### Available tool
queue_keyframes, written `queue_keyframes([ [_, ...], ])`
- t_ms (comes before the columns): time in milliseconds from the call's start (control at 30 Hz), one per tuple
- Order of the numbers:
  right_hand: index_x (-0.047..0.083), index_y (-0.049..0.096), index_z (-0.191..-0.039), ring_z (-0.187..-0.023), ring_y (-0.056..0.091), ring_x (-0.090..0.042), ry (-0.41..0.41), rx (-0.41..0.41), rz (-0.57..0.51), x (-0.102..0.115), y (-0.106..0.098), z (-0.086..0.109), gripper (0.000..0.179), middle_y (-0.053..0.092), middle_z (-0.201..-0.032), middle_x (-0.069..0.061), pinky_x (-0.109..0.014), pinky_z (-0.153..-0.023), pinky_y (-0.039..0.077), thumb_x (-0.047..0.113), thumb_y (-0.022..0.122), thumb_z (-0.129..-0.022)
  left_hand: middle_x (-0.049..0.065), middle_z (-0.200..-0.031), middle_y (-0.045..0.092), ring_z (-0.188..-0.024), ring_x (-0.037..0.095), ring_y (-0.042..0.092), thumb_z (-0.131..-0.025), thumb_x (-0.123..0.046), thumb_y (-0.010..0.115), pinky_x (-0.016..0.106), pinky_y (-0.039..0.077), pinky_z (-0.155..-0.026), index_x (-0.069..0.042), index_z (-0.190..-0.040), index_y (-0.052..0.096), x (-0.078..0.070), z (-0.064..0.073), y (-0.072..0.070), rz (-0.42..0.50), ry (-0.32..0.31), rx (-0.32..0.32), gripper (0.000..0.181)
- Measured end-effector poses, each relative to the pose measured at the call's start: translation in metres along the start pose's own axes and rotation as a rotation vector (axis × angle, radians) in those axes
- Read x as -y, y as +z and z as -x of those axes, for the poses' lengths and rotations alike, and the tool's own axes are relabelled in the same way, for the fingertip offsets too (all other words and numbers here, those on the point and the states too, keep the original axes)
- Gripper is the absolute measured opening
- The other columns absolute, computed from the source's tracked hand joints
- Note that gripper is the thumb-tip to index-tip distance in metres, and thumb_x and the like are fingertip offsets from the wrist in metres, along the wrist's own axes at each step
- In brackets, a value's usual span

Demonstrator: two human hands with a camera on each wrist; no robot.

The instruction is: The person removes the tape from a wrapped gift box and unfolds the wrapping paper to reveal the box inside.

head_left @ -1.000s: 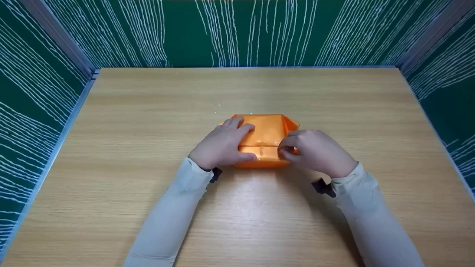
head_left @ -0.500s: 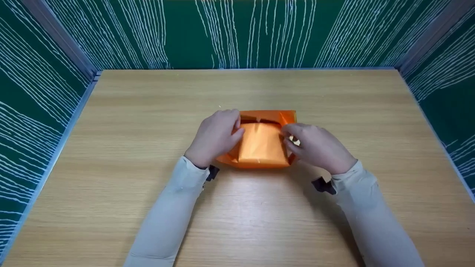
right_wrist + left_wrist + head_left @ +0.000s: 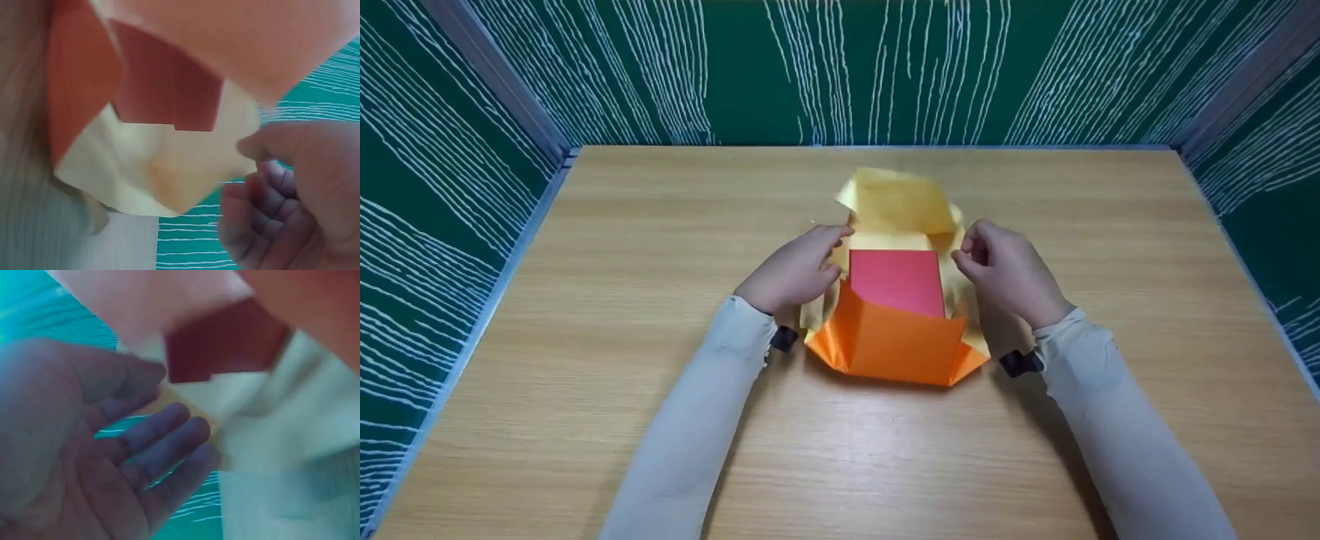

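Observation:
A red box [image 3: 894, 281] sits inside orange wrapping paper [image 3: 907, 341], whose pale yellow inner side [image 3: 904, 206] faces up behind the box. The front flap stands up and covers the box's near part. My left hand [image 3: 795, 266] is at the left edge of the paper; in the left wrist view its fingers [image 3: 169, 439] are loosely bent with nothing between them. At the paper's right edge is my right hand [image 3: 1012, 270]. Its fingers [image 3: 264, 208] are loosely curled in the right wrist view, the thumb tip overlapping the paper's edge, and nothing shows in its grasp.
The wooden table [image 3: 660, 225] extends around the paper on all sides. Green panels [image 3: 742, 75] with white lines rise behind the table and at its sides. Small dark cameras [image 3: 784, 339] are worn at both wrists.
The orange wrap has been opened: its top has folded back and away, showing the yellow inside and red box. The front flap has risen. My right hand has moved slightly right and away.

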State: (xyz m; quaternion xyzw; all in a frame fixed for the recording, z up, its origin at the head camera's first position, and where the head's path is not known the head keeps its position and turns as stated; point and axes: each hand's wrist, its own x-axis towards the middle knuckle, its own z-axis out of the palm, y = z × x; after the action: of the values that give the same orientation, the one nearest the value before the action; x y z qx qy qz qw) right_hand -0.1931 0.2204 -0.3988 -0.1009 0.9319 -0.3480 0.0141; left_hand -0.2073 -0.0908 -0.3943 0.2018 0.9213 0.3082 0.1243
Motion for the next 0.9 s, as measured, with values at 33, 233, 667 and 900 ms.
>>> queue_keyframes([
  [33,0.010,0.060,-0.104,-0.082,0.056,-0.025,0.001,0.002,-0.011,0.000,0.001,0.000,0.013,0.060,-0.090,-0.009,-0.028,-0.070,0.050,0.020,0.069,-0.100,0.004,-0.151,0.050,-0.132,0.022,0.054,-0.103,-0.018,0.058,0.040,0.045,-0.112,-0.016,-0.152,0.045,0.003,-0.004,0.001,0.022,-0.009,0.014,0.051],
  [233,0.006,0.065,-0.117,-0.102,0.065,-0.029,-0.083,0.111,-0.032,0.000,0.010,-0.008,0.016,0.067,-0.111,-0.011,-0.042,-0.090,0.057,0.011,0.065,-0.102,0.005,-0.156,0.045,-0.141,0.023,0.044,-0.103,-0.013,0.056,0.038,0.034,-0.120,-0.014,-0.152,0.043,0.016,-0.024,0.004,-0.011,0.036,0.064,0.051],
  [667,0.016,0.031,-0.164,-0.155,0.023,-0.037,-0.142,0.357,0.109,-0.027,0.024,-0.040,0.069,0.025,-0.170,-0.010,-0.057,-0.120,0.028,0.016,0.062,-0.103,0.013,-0.171,0.020,-0.159,0.031,0.013,-0.095,-0.031,0.064,0.047,0.010,-0.127,-0.013,-0.161,0.036,0.047,-0.042,0.001,-0.122,0.004,0.200,0.073],
  [900,0.001,0.049,-0.149,-0.146,0.036,-0.047,-0.290,0.310,0.289,-0.043,0.023,-0.035,0.053,0.040,-0.158,-0.026,-0.062,-0.119,0.027,0.018,0.064,-0.101,0.016,-0.157,0.043,-0.150,0.034,0.032,-0.097,-0.029,0.062,0.046,0.018,-0.125,-0.007,-0.147,0.054,0.036,-0.018,0.011,-0.257,0.028,0.070,0.055],
])
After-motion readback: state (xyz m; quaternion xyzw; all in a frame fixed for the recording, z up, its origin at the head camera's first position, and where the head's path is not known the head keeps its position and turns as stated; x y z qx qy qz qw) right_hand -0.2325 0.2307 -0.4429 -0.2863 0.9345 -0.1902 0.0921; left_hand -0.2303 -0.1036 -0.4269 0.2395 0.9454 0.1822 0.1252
